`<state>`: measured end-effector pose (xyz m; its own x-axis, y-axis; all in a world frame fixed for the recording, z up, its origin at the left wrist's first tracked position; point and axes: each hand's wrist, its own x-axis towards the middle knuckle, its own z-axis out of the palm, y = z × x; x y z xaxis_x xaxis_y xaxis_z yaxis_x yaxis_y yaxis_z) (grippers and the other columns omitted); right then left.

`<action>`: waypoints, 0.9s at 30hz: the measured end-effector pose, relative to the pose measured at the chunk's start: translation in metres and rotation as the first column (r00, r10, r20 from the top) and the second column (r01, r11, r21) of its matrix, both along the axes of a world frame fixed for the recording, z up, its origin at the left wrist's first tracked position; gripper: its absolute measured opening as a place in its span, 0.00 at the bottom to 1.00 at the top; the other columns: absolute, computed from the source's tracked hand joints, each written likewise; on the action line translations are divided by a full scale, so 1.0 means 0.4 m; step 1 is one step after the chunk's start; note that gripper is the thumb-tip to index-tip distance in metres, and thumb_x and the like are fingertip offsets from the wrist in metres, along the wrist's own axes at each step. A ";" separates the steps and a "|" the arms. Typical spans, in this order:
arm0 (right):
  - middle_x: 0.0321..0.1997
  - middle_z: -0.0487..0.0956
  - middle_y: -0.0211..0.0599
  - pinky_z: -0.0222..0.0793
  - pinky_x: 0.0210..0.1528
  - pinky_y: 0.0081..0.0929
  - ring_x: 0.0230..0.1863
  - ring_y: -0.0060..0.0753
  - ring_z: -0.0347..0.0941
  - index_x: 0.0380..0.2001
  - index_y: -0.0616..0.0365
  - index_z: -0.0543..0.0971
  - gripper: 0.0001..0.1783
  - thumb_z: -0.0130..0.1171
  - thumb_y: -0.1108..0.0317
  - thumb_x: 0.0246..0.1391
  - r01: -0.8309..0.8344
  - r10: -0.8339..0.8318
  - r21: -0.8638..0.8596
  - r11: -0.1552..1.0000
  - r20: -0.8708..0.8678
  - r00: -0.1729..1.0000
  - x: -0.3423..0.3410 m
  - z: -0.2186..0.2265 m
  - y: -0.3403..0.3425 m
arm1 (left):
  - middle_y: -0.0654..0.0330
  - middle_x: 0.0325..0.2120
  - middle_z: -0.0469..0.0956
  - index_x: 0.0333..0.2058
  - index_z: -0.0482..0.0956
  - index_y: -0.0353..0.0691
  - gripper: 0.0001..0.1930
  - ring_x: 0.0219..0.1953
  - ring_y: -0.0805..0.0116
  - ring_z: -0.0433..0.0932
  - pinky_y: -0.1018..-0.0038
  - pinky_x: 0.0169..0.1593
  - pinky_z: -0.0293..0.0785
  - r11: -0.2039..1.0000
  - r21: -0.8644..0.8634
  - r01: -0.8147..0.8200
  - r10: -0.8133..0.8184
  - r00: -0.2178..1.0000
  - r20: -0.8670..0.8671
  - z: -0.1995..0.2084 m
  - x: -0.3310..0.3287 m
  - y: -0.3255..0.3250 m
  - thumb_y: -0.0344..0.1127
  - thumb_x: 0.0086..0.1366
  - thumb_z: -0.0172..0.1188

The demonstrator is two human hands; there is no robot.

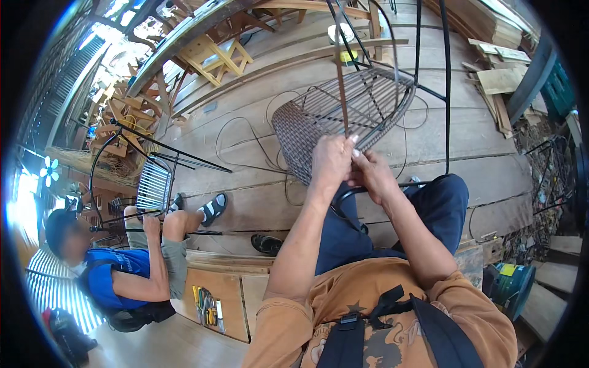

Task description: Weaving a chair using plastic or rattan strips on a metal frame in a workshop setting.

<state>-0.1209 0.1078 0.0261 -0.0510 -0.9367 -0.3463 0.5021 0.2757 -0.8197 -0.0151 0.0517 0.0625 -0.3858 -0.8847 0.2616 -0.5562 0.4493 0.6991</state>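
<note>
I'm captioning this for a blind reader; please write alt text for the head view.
A person's left hand grips a brown strand, right hand close beside it, at the near edge of a woven chair seat. At left, a co-worker in blue sits at another chair.

You're over a plank floor (485, 147) now, and there's the pale wooden frame (211, 58); left of it, jumbled timber pieces (119, 113); farther left, washed-out glare (26, 196), perhaps from a window; well to its right, boards (485, 24) stacked up.

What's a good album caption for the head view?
Left hand and right hand meet at a brown strip by a partly woven seat; a co-worker in blue sits nearby.
</note>
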 end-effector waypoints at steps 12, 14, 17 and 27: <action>0.15 0.61 0.24 0.55 0.19 0.21 0.14 0.20 0.56 0.22 0.54 0.65 0.11 0.53 0.65 0.55 0.246 -0.248 0.035 0.969 0.037 0.968 -0.002 -0.025 0.084 | 0.52 0.36 0.77 0.42 0.74 0.32 0.18 0.41 0.63 0.76 0.70 0.46 0.69 0.996 0.066 0.060 -0.034 0.939 -0.341 -0.005 0.110 -0.127 0.43 0.64 0.52; 0.15 0.63 0.25 0.54 0.18 0.21 0.14 0.20 0.58 0.19 0.55 0.65 0.13 0.54 0.65 0.54 0.263 -0.266 0.062 0.963 0.039 0.963 0.000 -0.033 0.093 | 0.48 0.35 0.78 0.44 0.73 0.31 0.20 0.41 0.59 0.76 0.70 0.46 0.69 0.983 0.152 -0.107 0.137 0.970 -0.202 -0.038 0.169 -0.278 0.44 0.63 0.52; 0.15 0.60 0.23 0.59 0.20 0.21 0.14 0.21 0.57 0.22 0.54 0.66 0.12 0.56 0.64 0.53 0.283 -0.287 0.101 0.954 0.031 0.957 -0.002 -0.044 0.115 | 0.40 0.46 0.71 0.47 0.71 0.29 0.25 0.52 0.47 0.69 0.63 0.55 0.63 0.941 -0.172 -0.291 0.331 0.896 0.296 -0.156 0.245 -0.514 0.48 0.62 0.50; 0.19 0.65 0.20 0.55 0.21 0.14 0.17 0.15 0.57 0.33 0.57 0.74 0.08 0.56 0.64 0.53 0.356 -0.362 0.165 0.920 0.005 0.932 -0.010 0.026 0.108 | 0.36 0.44 0.71 0.42 0.75 0.27 0.41 0.54 0.44 0.67 0.61 0.56 0.60 0.880 0.364 -0.306 0.163 0.913 0.374 -0.277 0.255 -0.713 0.67 0.60 0.35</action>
